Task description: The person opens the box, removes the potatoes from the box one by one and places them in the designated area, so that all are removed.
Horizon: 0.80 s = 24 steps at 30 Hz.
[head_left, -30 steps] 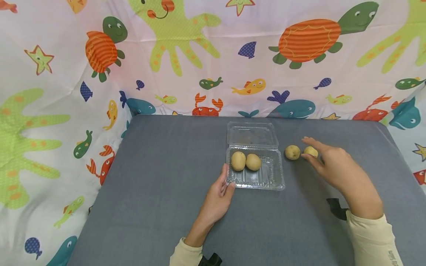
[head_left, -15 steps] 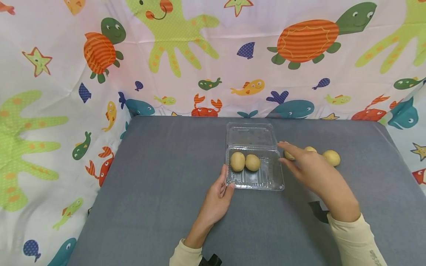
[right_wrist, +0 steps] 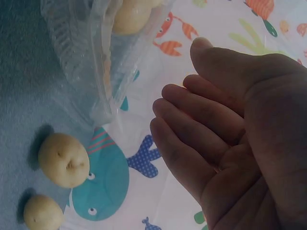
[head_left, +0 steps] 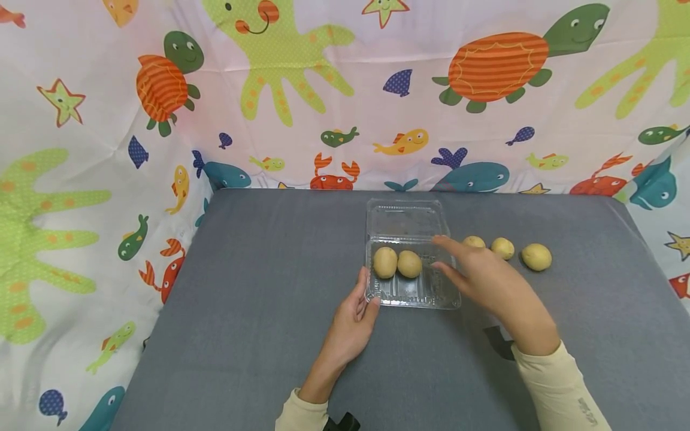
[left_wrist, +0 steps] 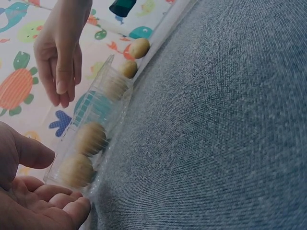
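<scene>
A clear plastic clamshell container lies on the table with its lid folded back. Inside, at its left side, two potatoes sit side by side. My left hand holds the container's near left corner between thumb and fingers. Over the right part of the container hovers my right hand, its fingers relaxed and apart, with nothing in the palm. To the right of the container, three potatoes rest in a loose row, the nearest one partly hidden behind the right hand.
A grey cloth covers the table. Behind it and on its left hangs a white curtain printed with sea animals. A dark wrist mount sticks out below the right wrist.
My right hand has moved left, from above the potatoes on the table to above the container. The left hand, the container and the potatoes stay in place.
</scene>
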Available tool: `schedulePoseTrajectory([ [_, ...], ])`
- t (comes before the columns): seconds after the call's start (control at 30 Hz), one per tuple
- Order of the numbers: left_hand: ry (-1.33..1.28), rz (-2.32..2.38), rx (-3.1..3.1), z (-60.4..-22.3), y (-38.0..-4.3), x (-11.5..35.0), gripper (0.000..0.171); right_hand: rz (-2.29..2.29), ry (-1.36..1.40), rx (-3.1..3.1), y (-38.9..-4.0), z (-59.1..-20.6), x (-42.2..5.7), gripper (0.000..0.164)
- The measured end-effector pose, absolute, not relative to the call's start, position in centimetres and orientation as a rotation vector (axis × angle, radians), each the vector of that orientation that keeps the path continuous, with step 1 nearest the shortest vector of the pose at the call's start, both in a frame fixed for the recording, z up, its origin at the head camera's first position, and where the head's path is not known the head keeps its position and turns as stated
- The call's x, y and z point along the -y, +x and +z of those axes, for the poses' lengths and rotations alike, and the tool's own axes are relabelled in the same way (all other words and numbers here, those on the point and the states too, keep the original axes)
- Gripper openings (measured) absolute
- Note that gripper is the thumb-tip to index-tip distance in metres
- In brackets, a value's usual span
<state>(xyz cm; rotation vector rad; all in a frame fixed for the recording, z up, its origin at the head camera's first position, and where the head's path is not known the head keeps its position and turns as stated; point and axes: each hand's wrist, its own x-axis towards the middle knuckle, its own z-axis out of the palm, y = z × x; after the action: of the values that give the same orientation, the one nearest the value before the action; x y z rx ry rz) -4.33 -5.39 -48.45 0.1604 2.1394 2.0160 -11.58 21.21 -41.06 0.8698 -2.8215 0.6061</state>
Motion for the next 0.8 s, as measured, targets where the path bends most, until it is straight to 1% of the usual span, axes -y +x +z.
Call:
schedulePoseTrajectory([
  [0.43,0.171,2.044,-2.132,-48.7,-4.4,5.3,0.069,0.663,0.962,2.842,-12.3,-42.6,-19.4,0.049],
  [0.8,0.142,2.031,-2.128,-48.6,-4.4,5.4,0.070,0.614,0.955,2.874,-12.7,-43.3,-18.7,0.049],
])
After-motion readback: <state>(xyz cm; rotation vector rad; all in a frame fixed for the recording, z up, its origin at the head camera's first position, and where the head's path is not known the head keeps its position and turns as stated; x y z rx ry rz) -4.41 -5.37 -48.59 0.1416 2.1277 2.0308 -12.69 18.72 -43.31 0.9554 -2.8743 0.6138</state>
